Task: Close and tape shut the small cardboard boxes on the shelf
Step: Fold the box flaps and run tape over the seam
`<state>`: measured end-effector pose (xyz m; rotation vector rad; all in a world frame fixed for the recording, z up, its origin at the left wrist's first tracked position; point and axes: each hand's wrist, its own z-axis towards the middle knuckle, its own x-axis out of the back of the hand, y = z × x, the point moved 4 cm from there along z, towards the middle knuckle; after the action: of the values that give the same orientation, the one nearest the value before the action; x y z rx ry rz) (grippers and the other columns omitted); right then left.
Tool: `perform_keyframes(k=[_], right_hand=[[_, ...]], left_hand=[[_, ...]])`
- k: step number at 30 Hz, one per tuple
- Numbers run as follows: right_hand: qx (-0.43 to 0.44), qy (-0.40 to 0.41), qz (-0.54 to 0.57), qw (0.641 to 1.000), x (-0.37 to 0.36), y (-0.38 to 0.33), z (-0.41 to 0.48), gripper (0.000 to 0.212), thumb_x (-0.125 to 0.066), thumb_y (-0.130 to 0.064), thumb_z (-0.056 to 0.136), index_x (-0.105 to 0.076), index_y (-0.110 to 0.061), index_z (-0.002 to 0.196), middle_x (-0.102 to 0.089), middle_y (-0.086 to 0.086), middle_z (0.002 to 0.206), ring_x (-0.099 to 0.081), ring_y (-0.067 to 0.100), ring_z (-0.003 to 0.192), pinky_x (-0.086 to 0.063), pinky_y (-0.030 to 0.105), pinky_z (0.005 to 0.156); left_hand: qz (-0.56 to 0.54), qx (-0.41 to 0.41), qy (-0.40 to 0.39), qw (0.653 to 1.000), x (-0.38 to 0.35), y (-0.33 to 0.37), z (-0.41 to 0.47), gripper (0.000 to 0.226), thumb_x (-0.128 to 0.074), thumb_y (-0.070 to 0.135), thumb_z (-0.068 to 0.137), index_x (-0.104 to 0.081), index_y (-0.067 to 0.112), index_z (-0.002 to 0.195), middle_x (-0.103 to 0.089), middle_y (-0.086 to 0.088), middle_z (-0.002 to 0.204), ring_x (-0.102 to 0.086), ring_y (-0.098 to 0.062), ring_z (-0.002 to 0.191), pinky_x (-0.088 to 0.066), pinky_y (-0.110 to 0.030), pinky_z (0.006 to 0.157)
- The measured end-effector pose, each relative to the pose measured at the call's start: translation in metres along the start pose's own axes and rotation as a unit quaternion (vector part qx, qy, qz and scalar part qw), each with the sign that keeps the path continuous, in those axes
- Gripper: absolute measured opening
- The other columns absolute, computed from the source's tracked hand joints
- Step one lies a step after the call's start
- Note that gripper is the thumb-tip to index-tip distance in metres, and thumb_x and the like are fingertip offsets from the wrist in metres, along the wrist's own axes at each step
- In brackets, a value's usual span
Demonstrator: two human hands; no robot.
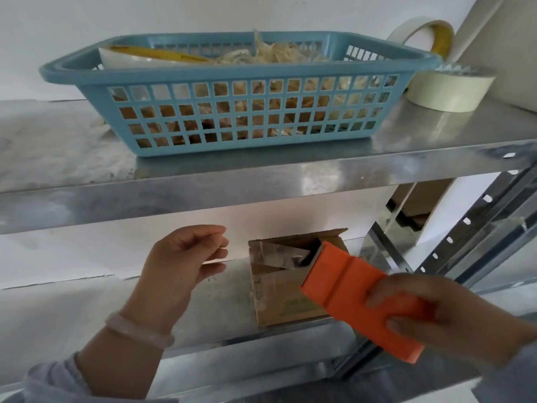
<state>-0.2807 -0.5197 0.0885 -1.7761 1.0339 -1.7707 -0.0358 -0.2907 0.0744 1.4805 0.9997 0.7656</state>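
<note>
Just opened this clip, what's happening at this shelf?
A person is taping a small cardboard box on the lower shelf. The right hand holds an orange tape dispenser with its front end at the box's top, where clear tape lies across the flaps and the rear flap stands up. The left hand hovers beside the box, loosely curled, holding nothing. Above, a blue basket and a tape roll sit on the upper shelf.

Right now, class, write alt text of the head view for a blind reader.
A right hand grips an orange tape dispenser at the partly open top of a small cardboard box on a metal shelf; the left hand hovers beside it. A blue basket and tape rolls sit above.
</note>
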Motion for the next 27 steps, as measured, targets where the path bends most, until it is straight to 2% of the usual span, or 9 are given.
perform_keyframes(k=[5, 7, 10, 13, 15, 18, 22, 25, 27], right_hand=[[-0.036, -0.015, 0.12, 0.992, 0.018, -0.01, 0.032, 0.036, -0.077, -0.009, 0.079, -0.072, -0.043, 0.089, -0.068, -0.021, 0.102, -0.069, 0.012, 0.094, -0.057, 0.028, 0.073], [-0.041, -0.019, 0.136, 0.99, 0.027, -0.013, 0.034, 0.029, -0.085, -0.038, 0.066, -0.073, -0.041, 0.092, -0.069, -0.019, 0.105, -0.069, 0.015, 0.097, -0.057, 0.031, 0.074], [-0.019, -0.018, 0.127, 0.992, 0.036, -0.012, 0.024, 0.062, -0.081, -0.073, 0.047, -0.072, -0.041, 0.099, -0.068, -0.018, 0.109, -0.07, 0.015, 0.096, -0.059, 0.031, 0.074], [-0.018, -0.049, 0.065, 0.996, 0.029, -0.016, 0.012, 0.046, -0.079, -0.05, 0.07, -0.06, -0.062, 0.11, -0.062, -0.031, 0.113, -0.069, 0.006, 0.096, -0.058, 0.028, 0.079], [-0.019, -0.071, -0.068, 0.995, 0.02, -0.017, 0.008, 0.066, -0.073, -0.038, 0.083, -0.034, -0.082, 0.115, -0.057, -0.043, 0.108, -0.065, -0.008, 0.088, -0.054, 0.016, 0.075], [-0.027, -0.09, -0.173, 0.981, 0.005, -0.024, 0.007, 0.076, -0.065, -0.048, 0.087, -0.009, -0.083, 0.123, -0.061, -0.025, 0.096, -0.059, -0.015, 0.077, -0.047, 0.008, 0.063], [-0.039, -0.106, -0.136, 0.984, -0.016, -0.026, 0.012, 0.083, -0.063, -0.041, 0.091, 0.002, -0.086, 0.115, -0.051, -0.052, 0.085, -0.055, -0.023, 0.069, -0.044, 0.007, 0.06], [-0.04, -0.066, -0.115, 0.99, -0.026, -0.017, 0.012, 0.076, -0.064, -0.042, 0.09, -0.007, -0.085, 0.117, -0.054, -0.037, 0.098, -0.059, -0.018, 0.08, -0.049, 0.009, 0.068], [-0.04, -0.038, -0.106, 0.993, -0.035, -0.015, 0.01, 0.07, -0.063, -0.042, 0.09, -0.015, -0.083, 0.119, -0.054, -0.032, 0.113, -0.064, -0.008, 0.087, -0.054, 0.013, 0.077]], left_hand=[[-0.041, 0.066, -0.013, 0.997, 0.005, 0.001, 0.009, 0.019, -0.059, 0.004, 0.094, -0.075, 0.015, 0.093, -0.073, -0.004, 0.082, -0.069, -0.013, 0.071, -0.058, -0.026, 0.061], [-0.015, 0.071, -0.018, 0.997, 0.005, 0.001, 0.007, 0.02, -0.059, 0.005, 0.094, -0.074, 0.017, 0.1, -0.075, -0.004, 0.088, -0.072, -0.016, 0.078, -0.059, -0.029, 0.064], [0.039, 0.053, -0.021, 0.998, 0.008, 0.004, 0.001, 0.025, -0.062, 0.004, 0.092, -0.071, 0.022, 0.108, -0.076, -0.007, 0.091, -0.074, -0.02, 0.083, -0.059, -0.034, 0.071], [0.096, 0.005, -0.008, 0.995, 0.011, 0.01, -0.008, 0.026, -0.066, 0.006, 0.088, -0.07, 0.023, 0.107, -0.077, -0.006, 0.087, -0.074, -0.021, 0.082, -0.061, -0.036, 0.075], [0.109, -0.023, 0.002, 0.994, 0.01, 0.014, -0.014, 0.024, -0.067, 0.006, 0.088, -0.071, 0.023, 0.104, -0.077, -0.004, 0.085, -0.074, -0.021, 0.08, -0.062, -0.033, 0.074], [0.13, -0.065, 0.02, 0.989, 0.008, 0.024, -0.019, 0.023, -0.067, 0.005, 0.088, -0.071, 0.024, 0.101, -0.077, -0.001, 0.083, -0.074, -0.019, 0.079, -0.061, -0.031, 0.073], [0.179, -0.14, 0.02, 0.974, 0.0, 0.039, -0.026, 0.023, -0.069, 0.006, 0.087, -0.072, 0.026, 0.098, -0.076, 0.005, 0.079, -0.073, -0.014, 0.074, -0.061, -0.025, 0.071], [0.244, -0.234, 0.01, 0.941, -0.009, 0.05, -0.041, 0.023, -0.072, 0.014, 0.085, -0.07, 0.035, 0.095, -0.074, 0.017, 0.078, -0.071, -0.003, 0.073, -0.056, -0.015, 0.073], [0.32, -0.339, 0.017, 0.885, -0.018, 0.064, -0.056, 0.022, -0.074, 0.019, 0.086, -0.07, 0.037, 0.098, -0.072, 0.021, 0.077, -0.068, 0.003, 0.074, -0.05, -0.006, 0.072]])
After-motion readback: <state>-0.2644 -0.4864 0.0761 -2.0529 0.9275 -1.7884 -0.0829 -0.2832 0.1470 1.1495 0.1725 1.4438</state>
